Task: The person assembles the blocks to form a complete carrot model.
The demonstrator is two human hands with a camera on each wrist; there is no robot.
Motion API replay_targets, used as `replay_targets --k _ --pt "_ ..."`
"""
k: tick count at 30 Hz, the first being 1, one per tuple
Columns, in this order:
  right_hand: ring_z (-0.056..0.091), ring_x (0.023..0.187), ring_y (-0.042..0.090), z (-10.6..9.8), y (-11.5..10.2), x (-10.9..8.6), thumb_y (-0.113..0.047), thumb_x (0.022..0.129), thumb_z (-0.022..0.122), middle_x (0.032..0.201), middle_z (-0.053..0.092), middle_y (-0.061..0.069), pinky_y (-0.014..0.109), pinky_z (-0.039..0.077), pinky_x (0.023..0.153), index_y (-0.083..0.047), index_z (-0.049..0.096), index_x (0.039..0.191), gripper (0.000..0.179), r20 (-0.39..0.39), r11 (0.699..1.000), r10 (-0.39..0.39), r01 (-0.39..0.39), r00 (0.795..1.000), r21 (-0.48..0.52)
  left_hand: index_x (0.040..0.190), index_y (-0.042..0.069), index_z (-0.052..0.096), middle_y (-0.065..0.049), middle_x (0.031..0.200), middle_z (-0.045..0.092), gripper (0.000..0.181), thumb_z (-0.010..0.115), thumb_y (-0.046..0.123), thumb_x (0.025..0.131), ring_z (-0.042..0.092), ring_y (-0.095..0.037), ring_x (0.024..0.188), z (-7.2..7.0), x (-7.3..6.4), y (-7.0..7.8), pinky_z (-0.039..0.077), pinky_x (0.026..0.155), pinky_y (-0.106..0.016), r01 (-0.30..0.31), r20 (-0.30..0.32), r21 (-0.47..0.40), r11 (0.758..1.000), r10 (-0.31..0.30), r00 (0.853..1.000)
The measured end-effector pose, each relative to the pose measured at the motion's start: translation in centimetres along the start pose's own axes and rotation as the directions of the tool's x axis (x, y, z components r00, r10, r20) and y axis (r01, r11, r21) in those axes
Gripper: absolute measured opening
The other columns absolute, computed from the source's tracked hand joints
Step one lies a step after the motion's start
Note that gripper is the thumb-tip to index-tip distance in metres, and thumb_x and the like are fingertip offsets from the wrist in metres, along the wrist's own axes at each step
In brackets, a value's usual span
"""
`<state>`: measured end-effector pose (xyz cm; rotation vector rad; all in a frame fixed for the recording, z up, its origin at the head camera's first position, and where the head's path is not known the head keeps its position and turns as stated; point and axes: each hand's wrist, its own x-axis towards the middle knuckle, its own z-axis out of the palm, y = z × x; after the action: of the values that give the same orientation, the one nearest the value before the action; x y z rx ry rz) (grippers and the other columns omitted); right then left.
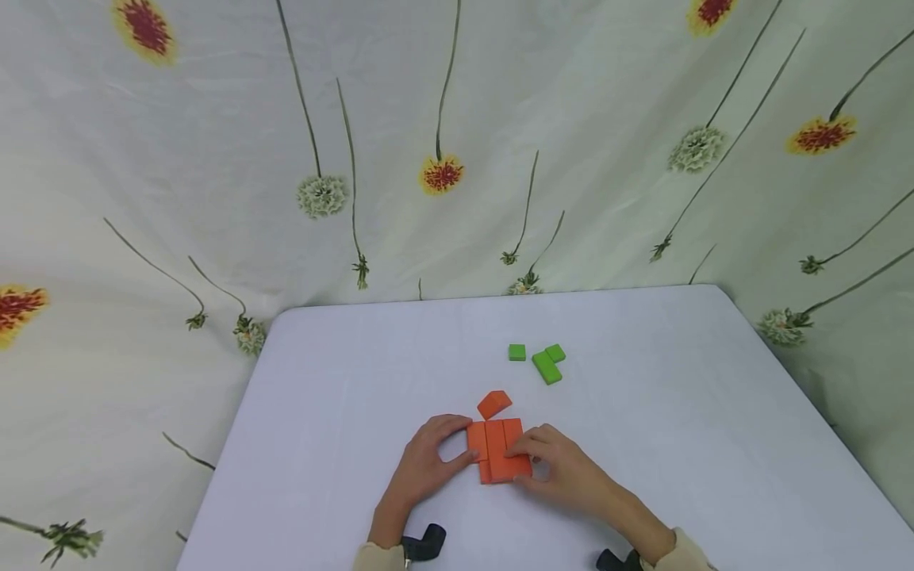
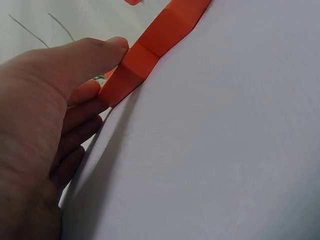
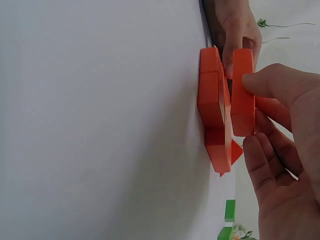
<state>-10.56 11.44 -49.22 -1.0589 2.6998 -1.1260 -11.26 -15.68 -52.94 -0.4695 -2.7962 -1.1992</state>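
Several orange blocks (image 1: 477,441) lie side by side on the table, forming a compact flat group. My left hand (image 1: 426,464) is at the group's left side, its thumb and fingertips pinching the end block (image 2: 134,65). From the right, my right hand (image 1: 564,468) holds another orange block (image 3: 243,95) between thumb and fingers. That held block is raised over the group, as the right wrist view shows. A separate orange block (image 1: 494,404) with slanted sides sits just beyond the group's far edge.
Farther back on the white table (image 1: 371,365) lie a small green block (image 1: 517,352), a longer green block (image 1: 547,368) and another small green one (image 1: 555,352). A flower-patterned cloth (image 1: 400,111) hangs behind the table's far edge.
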Motion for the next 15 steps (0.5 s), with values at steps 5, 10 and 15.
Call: replay_targets --k 5,10,15 --pt "0.055 0.101 0.004 1.0 -0.6 -0.8 -0.013 0.087 0.082 0.111 0.066 -0.014 0.022 0.056 0.086 -0.023 0.074 0.115 0.031 0.01 0.997 -0.073 0.073 0.997 0.011 0.132 0.02 0.069 0.003 0.131 0.068 0.047 0.083 0.031 0.089 0.06 -0.019 0.127 0.1 0.0 -0.1 0.052 0.109 -0.045 0.004 0.005 0.014 1.0 -0.004 1.0" --pt "0.054 0.101 0.002 1.5 -1.0 -1.1 -0.014 0.088 0.082 0.111 0.066 -0.017 0.02 0.055 0.086 -0.025 0.073 0.113 0.029 0.019 0.993 -0.116 0.116 0.993 -0.004 0.133 0.021 0.068 0.004 0.132 0.067 0.047 0.082 0.034 0.089 0.06 -0.019 0.128 0.0 -0.1 -0.1 0.052 0.109 -0.046 0.014 0.008 0.023 1.0 -0.014 1.0" --pt "0.054 0.101 0.002 1.6 -1.1 -1.2 -0.016 0.088 0.082 0.111 0.065 -0.018 0.02 0.055 0.087 -0.026 0.073 0.113 0.028 0.047 0.996 -0.088 0.089 0.995 -0.025 0.132 0.02 0.068 0.003 0.132 0.067 0.047 0.082 0.032 0.089 0.06 -0.02 0.129 0.0 -0.1 0.0 0.052 0.109 -0.047 0.011 0.011 0.028 1.0 -0.012 1.0"
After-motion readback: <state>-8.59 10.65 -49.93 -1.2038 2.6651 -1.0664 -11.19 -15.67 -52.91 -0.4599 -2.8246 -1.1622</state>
